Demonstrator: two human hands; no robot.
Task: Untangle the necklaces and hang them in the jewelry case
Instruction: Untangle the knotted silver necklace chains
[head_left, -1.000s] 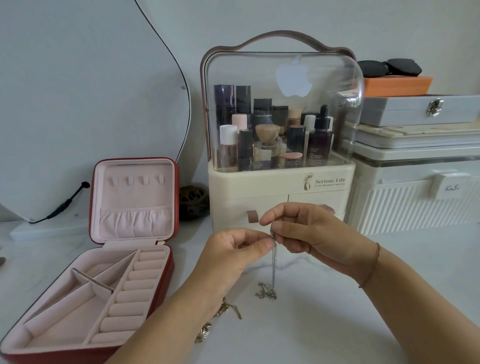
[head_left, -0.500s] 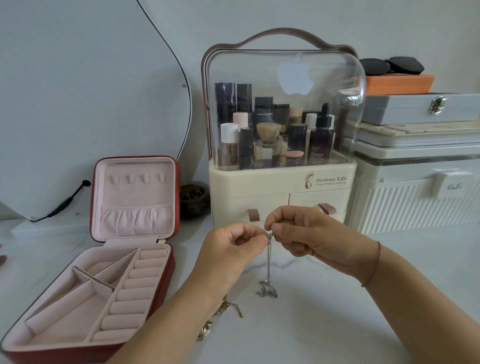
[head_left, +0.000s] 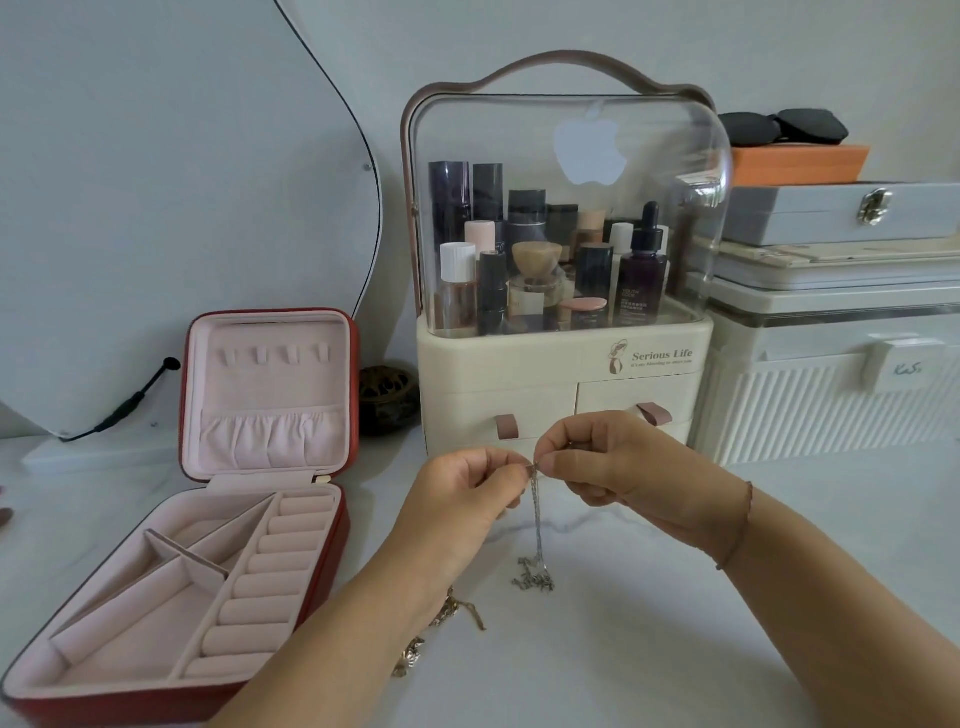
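We read "Serious Life" on the cream cosmetics organizer (head_left: 519, 358), far centre. There's a white apple logo on its clear cover (head_left: 589, 150). At the right, the handwritten tag (head_left: 906, 366) is illegible.

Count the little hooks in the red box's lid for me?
4 hooks, side by side in one row near the top of the open lid of the red jewelry case, above the gathered pocket. None seems hidden.

Red jewelry case (head_left: 347, 415) lined pink, silver necklace (head_left: 536, 525)
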